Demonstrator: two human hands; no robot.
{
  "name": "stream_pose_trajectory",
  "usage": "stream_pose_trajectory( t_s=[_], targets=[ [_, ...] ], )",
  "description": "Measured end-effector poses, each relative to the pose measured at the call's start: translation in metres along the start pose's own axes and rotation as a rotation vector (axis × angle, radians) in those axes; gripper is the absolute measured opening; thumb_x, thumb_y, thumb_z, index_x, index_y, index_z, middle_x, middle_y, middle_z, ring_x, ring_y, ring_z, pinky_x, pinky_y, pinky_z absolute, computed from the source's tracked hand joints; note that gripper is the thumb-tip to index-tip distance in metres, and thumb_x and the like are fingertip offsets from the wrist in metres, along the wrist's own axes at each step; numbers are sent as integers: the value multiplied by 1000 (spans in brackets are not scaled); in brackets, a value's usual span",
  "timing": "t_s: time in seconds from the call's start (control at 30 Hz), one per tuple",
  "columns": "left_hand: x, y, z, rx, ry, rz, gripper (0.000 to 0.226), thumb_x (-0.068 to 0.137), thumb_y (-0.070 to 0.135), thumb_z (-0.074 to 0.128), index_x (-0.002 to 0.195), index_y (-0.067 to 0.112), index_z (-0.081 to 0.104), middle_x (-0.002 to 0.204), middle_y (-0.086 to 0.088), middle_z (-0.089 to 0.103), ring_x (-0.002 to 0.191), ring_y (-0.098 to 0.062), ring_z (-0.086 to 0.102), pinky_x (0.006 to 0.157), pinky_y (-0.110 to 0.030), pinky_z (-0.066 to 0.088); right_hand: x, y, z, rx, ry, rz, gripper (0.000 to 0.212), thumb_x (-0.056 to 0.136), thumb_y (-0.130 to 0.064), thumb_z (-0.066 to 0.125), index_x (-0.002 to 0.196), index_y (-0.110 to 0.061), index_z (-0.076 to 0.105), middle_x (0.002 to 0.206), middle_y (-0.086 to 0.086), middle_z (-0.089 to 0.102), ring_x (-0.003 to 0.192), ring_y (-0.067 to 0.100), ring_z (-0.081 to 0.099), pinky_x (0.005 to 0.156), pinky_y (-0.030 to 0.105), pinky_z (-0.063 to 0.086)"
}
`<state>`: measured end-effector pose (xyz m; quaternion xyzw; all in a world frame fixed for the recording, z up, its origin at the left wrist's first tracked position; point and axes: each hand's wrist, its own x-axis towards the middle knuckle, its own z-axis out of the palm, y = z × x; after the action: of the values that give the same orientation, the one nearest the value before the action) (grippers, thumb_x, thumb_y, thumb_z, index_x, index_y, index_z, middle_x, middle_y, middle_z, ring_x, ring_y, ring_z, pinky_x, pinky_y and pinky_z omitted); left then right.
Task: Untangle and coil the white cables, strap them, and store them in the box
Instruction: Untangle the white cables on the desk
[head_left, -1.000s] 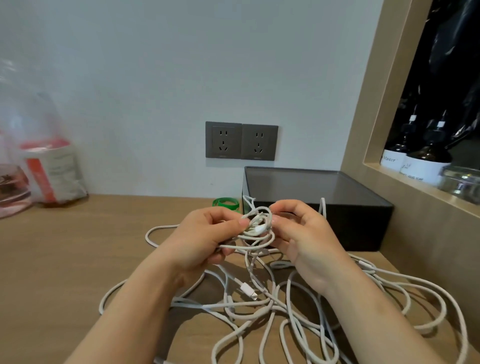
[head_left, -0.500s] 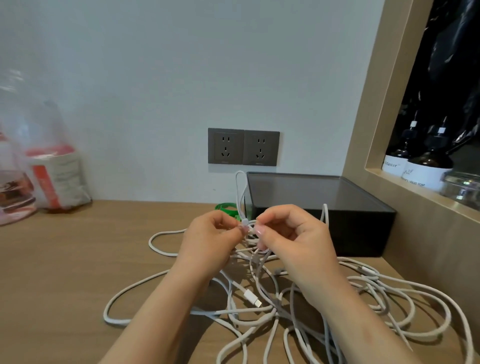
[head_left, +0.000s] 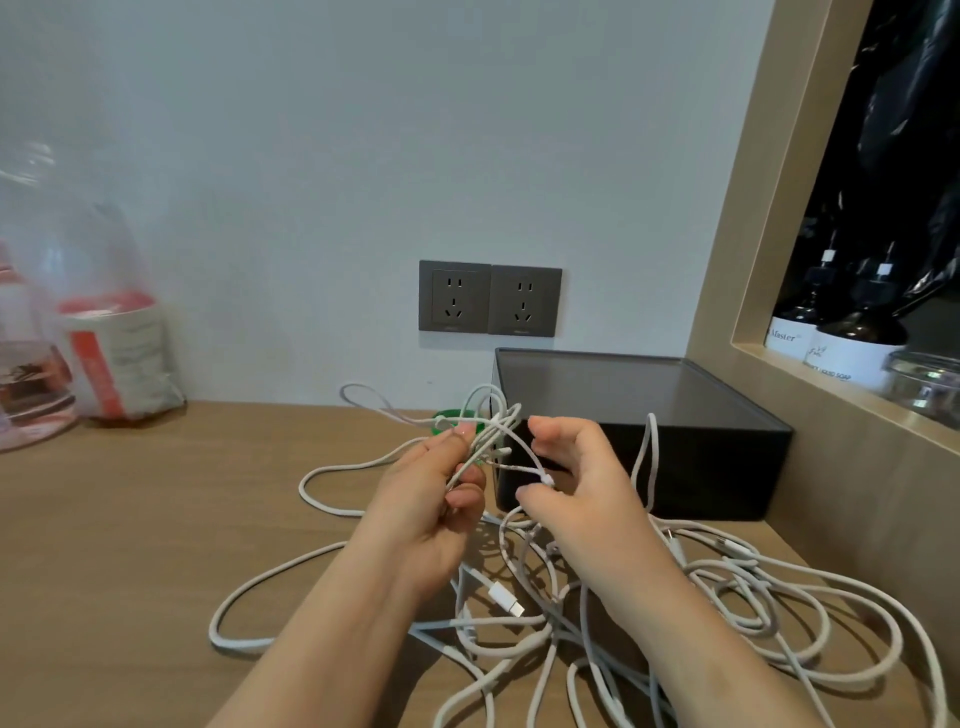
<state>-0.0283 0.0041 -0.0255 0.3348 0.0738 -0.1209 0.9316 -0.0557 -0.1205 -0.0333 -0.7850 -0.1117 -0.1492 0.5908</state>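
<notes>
Item 1: white cables (head_left: 337, 512). These lie as one tangle on the wooden tabletop (head_left: 130, 519), with loops spreading left, right and toward me. A raised bunch of strands is held above the table in front of the box. One USB plug (head_left: 506, 600) lies free on the table below my wrists.

Item 2: my left hand (head_left: 436, 499). My thumb and curled fingers are clamped on the raised bunch of strands.

Item 3: my right hand (head_left: 582, 488). My fingertips pinch the end of one strand, which runs across to the bunch.

Item 4: dark box (head_left: 717, 467). It stands at the back right against the wall, with one cable loop in front of it.

Item 5: green strap (head_left: 447, 418). It lies on the table behind my left hand, partly hidden.

Item 6: surroundings. Twin wall sockets (head_left: 488, 299) are above the box, a plastic bag (head_left: 104, 353) is at far left, and bottles (head_left: 841, 343) stand in the niche on the right.
</notes>
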Motion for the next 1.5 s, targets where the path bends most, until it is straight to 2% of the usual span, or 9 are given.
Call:
stream_pose_trajectory(
  t_s=[0.1, 0.37, 0.53, 0.87, 0.97, 1.03, 1.17, 1.33, 1.5],
  targets=[
    [0, 0, -1, -49, 5, -26, 9, 94, 11, 51, 86, 8, 55, 53, -2, 44, 31, -3, 39, 25, -9, 24, 0, -1, -2, -81, -76, -9, 25, 88, -19, 59, 95, -42, 51, 97, -25, 59, 95, -7, 57, 81, 13, 45],
    [0, -5, 0, 164, 104, 182, 8, 94, 4, 49, 91, 4, 56, 56, -4, 42, 35, -3, 36, 27, -11, 27, -4, -6, -1, -11, -98, -55, 17, 88, -19, 54, 76, -23, 66, 74, 3, 63, 76, 22, 60, 75, 40, 51],
    [-3, -12, 3, 312, 73, 264, 10, 94, 6, 52, 84, 5, 52, 52, -3, 45, 33, -5, 35, 31, -14, 31, -5, -7, 6, -16, -70, -91, 25, 90, -27, 56, 67, -22, 65, 75, -4, 63, 71, 1, 61, 65, 12, 47],
    [-12, -15, 5, 475, -143, 349, 9, 92, 12, 55, 83, 11, 55, 63, -1, 55, 46, -8, 49, 41, -17, 39, -1, -7, 0, 106, 93, 60, 19, 86, -24, 62, 72, -13, 69, 65, -1, 69, 64, 8, 64, 64, 19, 54],
    [-11, -16, 4, 590, -189, 357, 23, 79, 30, 66, 90, 13, 56, 65, 3, 62, 51, -8, 55, 48, -21, 42, 0, -6, -1, 76, 114, 52, 18, 86, -22, 62, 72, -13, 69, 66, 0, 69, 65, 11, 66, 65, 23, 56],
    [-10, -18, 4, 680, -148, 372, 41, 67, 41, 67, 94, 13, 55, 66, 6, 63, 50, -5, 57, 49, -23, 41, 0, -7, -2, 16, 94, 22, 16, 87, -21, 62, 73, -16, 70, 69, -2, 69, 68, 9, 67, 67, 23, 55],
    [-5, -15, 2, 651, 9, 417, 24, 88, 30, 60, 81, 9, 52, 61, -3, 54, 45, -8, 48, 42, -21, 38, -2, -7, 0, -99, 19, -46, 15, 85, -23, 63, 73, -24, 72, 78, -7, 69, 77, 6, 65, 73, 26, 54],
    [1, -8, -6, 580, 78, 489, 19, 90, 22, 61, 76, 11, 54, 56, 0, 51, 43, -7, 44, 42, -21, 37, -5, -13, -1, -51, -111, -15, 22, 86, -15, 61, 78, -33, 70, 81, -16, 69, 80, -2, 64, 69, 10, 50],
    [2, -4, -7, 836, 46, 617, 16, 87, 21, 65, 76, 12, 57, 55, 5, 54, 44, -4, 46, 45, -20, 38, 1, -8, -5, 14, 190, -30, 16, 86, -14, 58, 79, -27, 61, 77, -5, 63, 73, 2, 58, 66, 13, 48]
  ],
)
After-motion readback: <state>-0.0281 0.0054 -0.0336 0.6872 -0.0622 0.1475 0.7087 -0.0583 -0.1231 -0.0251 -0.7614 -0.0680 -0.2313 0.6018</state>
